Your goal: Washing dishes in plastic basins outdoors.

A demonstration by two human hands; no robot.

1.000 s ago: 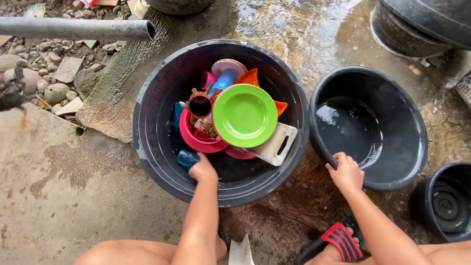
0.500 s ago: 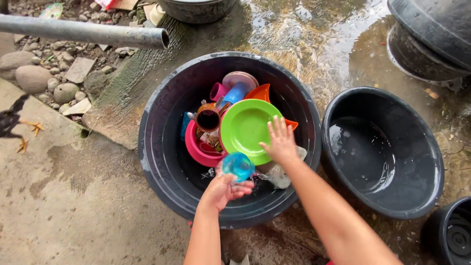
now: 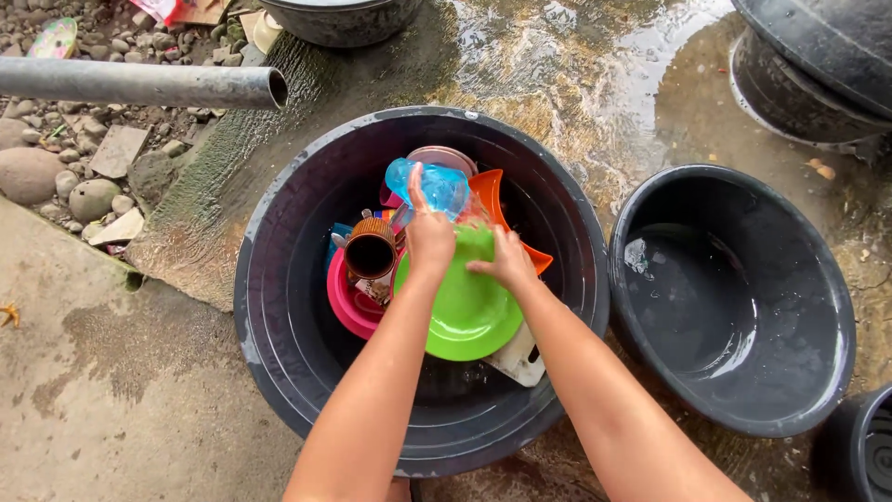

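A large black basin (image 3: 279, 307) on wet ground holds a pile of plastic dishes. My left hand (image 3: 429, 231) grips a clear blue plastic cup (image 3: 432, 184) and holds it tilted above the pile. My right hand (image 3: 505, 258) rests on the upper edge of a bright green plate (image 3: 465, 311), fingers spread. Beside the plate lie a brown mug (image 3: 371, 253), a pink bowl (image 3: 346, 302), an orange dish (image 3: 492, 191) and a white cutting board (image 3: 522, 361) partly under the plate.
A second black basin (image 3: 808, 307) with a little water stands to the right. More black tubs sit at top right (image 3: 808, 65) and bottom right (image 3: 859, 455). A grey pipe (image 3: 139, 82) juts in from the left over stones (image 3: 56, 167). The concrete is wet.
My left hand lifted the blue cup from the basin's near side up over the far side of the pile. My right hand shifted slightly left onto the green plate's upper edge.
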